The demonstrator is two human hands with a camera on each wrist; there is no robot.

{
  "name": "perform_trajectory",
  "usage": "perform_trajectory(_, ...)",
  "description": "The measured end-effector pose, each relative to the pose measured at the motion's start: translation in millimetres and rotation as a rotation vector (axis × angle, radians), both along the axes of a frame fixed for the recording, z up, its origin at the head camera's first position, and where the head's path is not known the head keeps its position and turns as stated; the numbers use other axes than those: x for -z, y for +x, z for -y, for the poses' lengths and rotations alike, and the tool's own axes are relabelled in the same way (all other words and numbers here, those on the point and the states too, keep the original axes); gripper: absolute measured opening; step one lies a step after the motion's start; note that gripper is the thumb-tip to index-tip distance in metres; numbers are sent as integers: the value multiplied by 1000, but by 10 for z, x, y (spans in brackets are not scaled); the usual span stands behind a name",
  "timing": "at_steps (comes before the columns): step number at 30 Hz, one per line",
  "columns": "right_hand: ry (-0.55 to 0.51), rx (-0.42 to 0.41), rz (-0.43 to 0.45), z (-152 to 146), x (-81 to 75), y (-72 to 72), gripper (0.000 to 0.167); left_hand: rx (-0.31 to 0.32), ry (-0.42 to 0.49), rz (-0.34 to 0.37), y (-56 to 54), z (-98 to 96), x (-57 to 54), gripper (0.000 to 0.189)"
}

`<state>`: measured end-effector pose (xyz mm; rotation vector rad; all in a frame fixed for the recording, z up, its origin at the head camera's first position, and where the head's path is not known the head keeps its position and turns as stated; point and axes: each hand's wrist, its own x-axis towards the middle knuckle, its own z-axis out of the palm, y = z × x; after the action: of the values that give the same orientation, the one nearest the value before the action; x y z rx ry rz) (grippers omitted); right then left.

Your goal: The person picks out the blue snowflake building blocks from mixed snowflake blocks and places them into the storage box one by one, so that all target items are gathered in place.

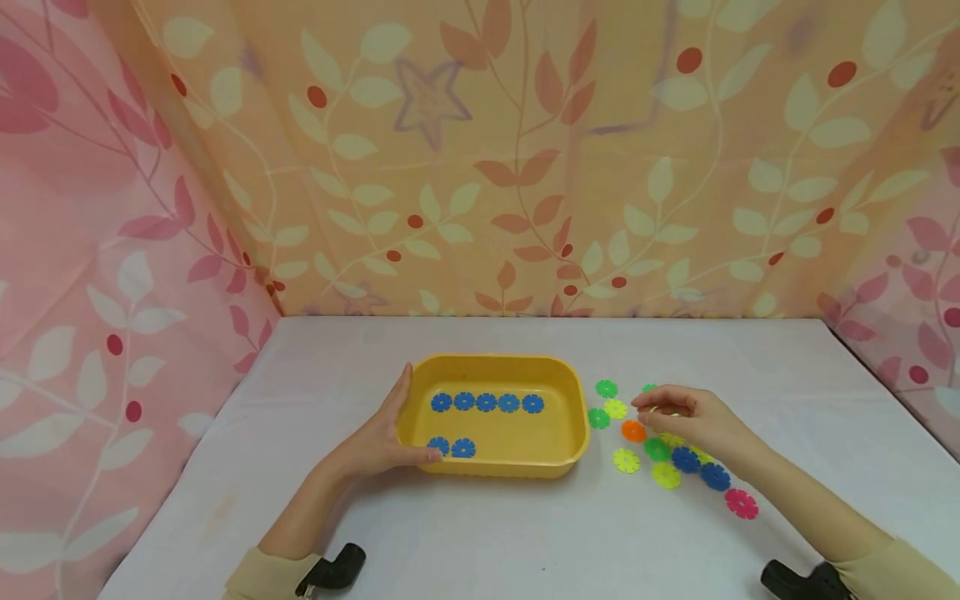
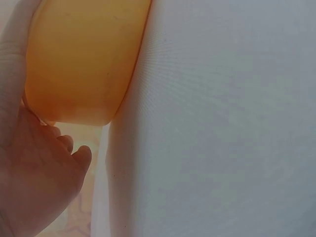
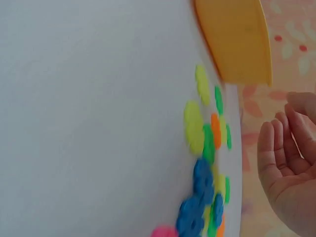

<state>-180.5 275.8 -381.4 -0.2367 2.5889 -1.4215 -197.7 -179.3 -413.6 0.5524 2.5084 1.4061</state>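
A yellow plastic tray [image 1: 498, 469] stands on the white table. In it lie several blue notched flower-shaped discs [image 1: 486, 402] in a row along the back, and two more blue discs [image 1: 463, 448] near the front left. My left hand [image 1: 378, 437] grips the tray's left end, thumb over the front rim, fingers along the outer side. Over the loose discs right of the tray hovers my right hand [image 1: 697, 418], fingers loosely bent; in the right wrist view nothing shows between thumb and fingers [image 3: 280, 145]. It hides some discs beneath it.
Loose discs spread right of the tray: yellow [image 1: 626, 461], green [image 1: 598, 418], orange [image 1: 633, 431], blue [image 1: 715, 477] and pink [image 1: 742, 503], some overlapping. A flower-print curtain [image 1: 480, 167] hangs behind the white tabletop [image 1: 480, 542] and at both sides.
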Motion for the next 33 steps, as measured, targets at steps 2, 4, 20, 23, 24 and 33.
perform_trajectory(2,62,18,-8,-126,35,40,39,-1,0,2,-3,2,0,134)
perform_trajectory(4,149,34,-31,-241,69,69,37,-2,-1,3,-5,-2,2,134)
perform_trajectory(20,425,106,-134,-675,276,71,36,-2,8,-13,-13,-5,12,134)
perform_trajectory(23,427,110,-139,-683,285,65,37,-2,8,-10,-16,-7,13,133)
perform_trajectory(24,427,112,-141,-679,286,64,37,-3,10,-6,-15,-8,11,133)
perform_trajectory(33,432,127,-165,-635,287,77,35,-1,23,15,-5,-13,-7,133)
